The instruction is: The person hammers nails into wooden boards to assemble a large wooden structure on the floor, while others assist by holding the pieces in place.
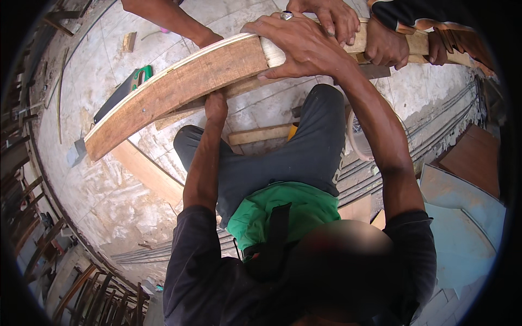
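A curved brown wooden beam (179, 92) runs across in front of me, above my knees. Its top edge is pale and layered, and a whitish section (272, 52) shows near my right hand. My right hand (304, 44) wraps over the beam there, thumb on the near side, a ring on one finger. My left hand (216, 104) reaches up under the beam; its fingers are hidden behind the wood. Another person's hands (387, 44) grip the beam farther right, and one more hand (331, 20) rests on it beside mine. A further arm (166, 20) reaches behind the beam from the far side.
A handsaw with a green handle (128, 89) lies on the tiled floor at left. Near the beam's left end are a grey block (77, 152) and a pale plank (149, 171). Cables (451, 117) run along the right. Blue sheets (457, 239) lie lower right.
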